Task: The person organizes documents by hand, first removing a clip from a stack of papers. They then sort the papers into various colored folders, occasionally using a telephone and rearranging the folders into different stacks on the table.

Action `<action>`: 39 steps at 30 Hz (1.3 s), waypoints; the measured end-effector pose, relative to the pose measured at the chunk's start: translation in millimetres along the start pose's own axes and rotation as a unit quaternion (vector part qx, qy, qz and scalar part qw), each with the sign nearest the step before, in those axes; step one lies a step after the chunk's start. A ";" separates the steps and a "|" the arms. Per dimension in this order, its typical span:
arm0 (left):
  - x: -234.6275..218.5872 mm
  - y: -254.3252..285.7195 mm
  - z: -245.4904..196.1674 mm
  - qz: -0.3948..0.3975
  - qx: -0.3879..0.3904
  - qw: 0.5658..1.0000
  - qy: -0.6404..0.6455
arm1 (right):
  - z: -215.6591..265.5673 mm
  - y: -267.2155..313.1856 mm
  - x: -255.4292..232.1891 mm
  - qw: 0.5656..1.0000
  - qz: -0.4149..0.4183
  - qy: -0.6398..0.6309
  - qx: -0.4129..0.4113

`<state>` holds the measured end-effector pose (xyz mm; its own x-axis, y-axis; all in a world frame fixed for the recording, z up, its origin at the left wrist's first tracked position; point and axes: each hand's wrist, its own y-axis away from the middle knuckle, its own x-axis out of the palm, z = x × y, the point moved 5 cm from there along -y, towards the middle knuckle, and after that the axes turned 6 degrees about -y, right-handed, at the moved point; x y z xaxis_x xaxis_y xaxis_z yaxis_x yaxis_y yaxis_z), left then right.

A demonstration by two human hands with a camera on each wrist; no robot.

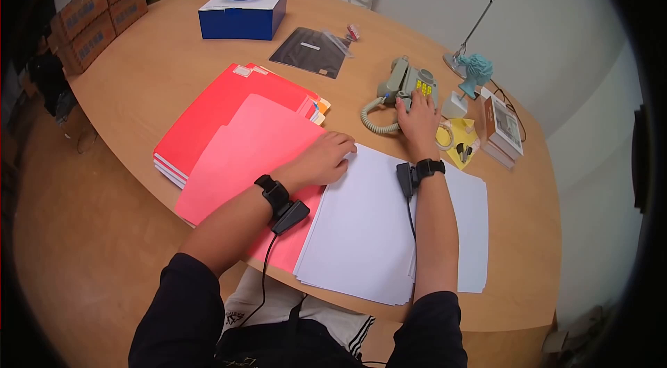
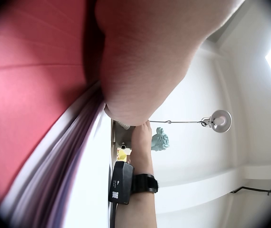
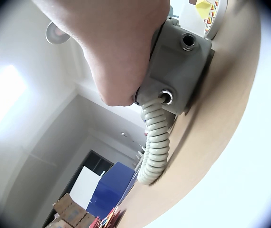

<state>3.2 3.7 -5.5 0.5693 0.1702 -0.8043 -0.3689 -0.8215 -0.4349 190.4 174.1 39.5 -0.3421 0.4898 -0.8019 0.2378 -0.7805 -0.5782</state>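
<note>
My left hand (image 1: 316,159) rests across the inner edge of a stack of white paper (image 1: 361,236) and the open pink folder (image 1: 240,152) under it, fingers loosely bent at the paper's top corner. In the left wrist view, that hand hides its own fingertips against the pink cover. My right hand (image 1: 420,123) reaches over the paper and lies on a grey-green desk telephone (image 3: 180,61), fingers extended toward its yellow keys (image 1: 424,88). A coiled cord (image 1: 374,118) loops out from the phone's left side. The right wrist view hides the fingertips behind the hand.
Red folders (image 1: 201,114) are stacked at left. Behind are a blue and white box (image 1: 240,17) and a dark flat sleeve (image 1: 309,52). On the right stand a teal bust (image 1: 476,70), books (image 1: 501,125), a tape roll (image 1: 445,135), a yellow sheet (image 1: 464,133) and a lamp (image 1: 479,13).
</note>
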 end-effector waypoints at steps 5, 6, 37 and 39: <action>-1.0 -0.1 -1.0 0.003 -0.001 1.000 0.006 | 0.5 -0.1 -0.2 1.000 -0.003 0.001 -0.002; -1.2 0.0 -1.2 0.001 0.000 1.000 0.005 | 0.0 0.1 0.0 1.000 -0.005 0.000 -0.002; -0.5 0.7 -0.3 0.005 0.004 1.000 -0.001 | 5.3 -2.5 -8.5 0.999 0.043 -0.005 0.019; -0.4 0.6 -0.2 0.001 0.006 1.000 -0.001 | 5.1 -2.0 -9.5 0.998 0.051 -0.011 0.025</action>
<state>2.8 3.0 -5.4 0.5665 0.1704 -0.8063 -0.3788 -0.8151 -0.4384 188.5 169.0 49.0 -0.3381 0.3991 -0.8523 0.2263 -0.8446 -0.4853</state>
